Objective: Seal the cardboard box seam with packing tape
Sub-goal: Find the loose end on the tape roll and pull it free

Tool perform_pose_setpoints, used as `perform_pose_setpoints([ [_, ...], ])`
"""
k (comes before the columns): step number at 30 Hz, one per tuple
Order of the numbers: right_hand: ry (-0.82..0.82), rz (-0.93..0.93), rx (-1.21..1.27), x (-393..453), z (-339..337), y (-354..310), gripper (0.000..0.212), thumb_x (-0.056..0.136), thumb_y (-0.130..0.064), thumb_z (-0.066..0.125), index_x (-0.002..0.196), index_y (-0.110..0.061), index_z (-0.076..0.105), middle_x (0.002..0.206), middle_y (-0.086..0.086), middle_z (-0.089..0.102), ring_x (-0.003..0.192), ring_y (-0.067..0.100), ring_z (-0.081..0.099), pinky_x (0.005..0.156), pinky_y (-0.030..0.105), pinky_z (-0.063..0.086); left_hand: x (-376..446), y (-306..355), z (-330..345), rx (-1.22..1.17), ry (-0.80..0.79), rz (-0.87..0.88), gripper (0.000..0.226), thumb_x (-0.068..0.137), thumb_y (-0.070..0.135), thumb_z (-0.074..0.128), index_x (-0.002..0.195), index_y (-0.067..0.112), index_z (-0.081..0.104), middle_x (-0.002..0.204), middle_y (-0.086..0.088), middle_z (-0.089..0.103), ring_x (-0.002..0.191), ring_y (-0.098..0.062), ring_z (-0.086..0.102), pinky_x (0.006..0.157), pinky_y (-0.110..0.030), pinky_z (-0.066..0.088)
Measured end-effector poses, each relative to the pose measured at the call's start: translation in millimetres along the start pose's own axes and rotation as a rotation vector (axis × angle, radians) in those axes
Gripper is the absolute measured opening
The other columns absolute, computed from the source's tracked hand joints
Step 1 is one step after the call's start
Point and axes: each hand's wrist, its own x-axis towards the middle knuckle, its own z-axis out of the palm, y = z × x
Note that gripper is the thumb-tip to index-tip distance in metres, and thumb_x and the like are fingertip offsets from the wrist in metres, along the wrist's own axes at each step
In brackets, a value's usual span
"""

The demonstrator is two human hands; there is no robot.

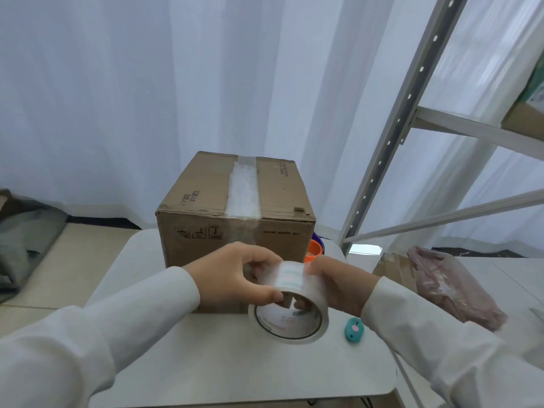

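Cardboard, brown and creased, forms the box (pixel 235 213) that stands on a small white table (pixel 206 363) before a wall of pale curtains (pixel 147 83); a strip of clear tape (pixel 243 187) already runs along its top seam and down the near face. Just in front of the box, a person in white sleeves holds a roll of clear packing tape (pixel 290 304) with 2 bare hands above the tabletop. Closed on the roll from its side, the left hand (pixel 232 275) has its thumb along the lower rim and its fingers curled over the top. From the other side, the right hand (pixel 338 285) grips the same roll, fingertips tucked into the core. A small teal object with a pink spot (pixel 354 328) lies on the table just right of the roll. Behind the box's right corner, an orange roll (pixel 313 250) partly shows. Grey metal shelving (pixel 397 128) rises at right, and a pinkish plastic-wrapped bundle (pixel 447 287) rests below it.
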Motion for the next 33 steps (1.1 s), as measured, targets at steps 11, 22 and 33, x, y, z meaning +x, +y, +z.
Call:
perform_pose_setpoints([
  [11, -0.109, -0.235, 0.096, 14.9, 15.3, 3.9, 0.076, 0.063, -0.036, 0.076, 0.129, -0.015, 0.046, 0.116, 0.015, 0.065, 0.096, 0.029, 0.068, 0.077, 0.037, 0.056, -3.4, 0.0, -11.1, 0.264, 0.261, 0.128, 0.069, 0.065, 0.07, 0.047, 0.125, 0.038, 0.051, 0.103, 0.026, 0.058, 0.094, 0.007, 0.05, 0.078, -0.013, 0.038],
  [22, -0.391, -0.219, 0.232, -2.8, 28.6, -0.7, 0.066, 0.065, -0.01, 0.062, 0.128, -0.004, 0.044, 0.088, 0.015, 0.067, 0.07, 0.023, 0.069, 0.067, 0.039, 0.056, -7.4, -5.5, -24.6, 0.791, 0.617, 0.387, 0.033, 0.083, 0.04, 0.045, 0.095, 0.025, 0.072, 0.083, 0.008, 0.075, 0.064, -0.013, 0.07, 0.048, -0.022, 0.051],
  [33, -0.251, -0.324, 0.315, -11.2, 28.8, -2.5, 0.096, 0.045, -0.021, 0.059, 0.135, 0.003, 0.035, 0.048, 0.01, 0.059, 0.044, 0.019, 0.056, 0.067, 0.037, 0.052, -3.4, -0.7, -17.3, 0.294, 0.427, 0.045, 0.03, 0.085, 0.046, 0.045, 0.103, 0.03, 0.064, 0.091, 0.015, 0.069, 0.082, -0.009, 0.063, 0.073, -0.032, 0.053],
])
